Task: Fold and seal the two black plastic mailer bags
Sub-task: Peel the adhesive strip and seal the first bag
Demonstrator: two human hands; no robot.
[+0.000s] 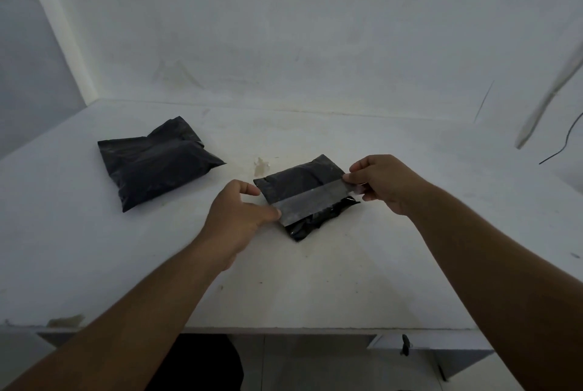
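left hand (pixel 239 212) pinches grey strip (pixel 315 201) at its left end | right hand (pixel 386 184) pinches its right end | strip spans black mailer bag (pixel 299 177) mid-table (pixel 94 252) | second mailer bag (pixel 154 163) lies far-left, well apart

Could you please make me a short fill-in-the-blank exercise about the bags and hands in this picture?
____ black mailer bags lie on the white table.
The right hand pinches the ____ end of the grey strip across the nearer bag.
The left hand holds its ____ end.
The farther bag is touched by ____ hand.
Missing words: two; right; left; neither.
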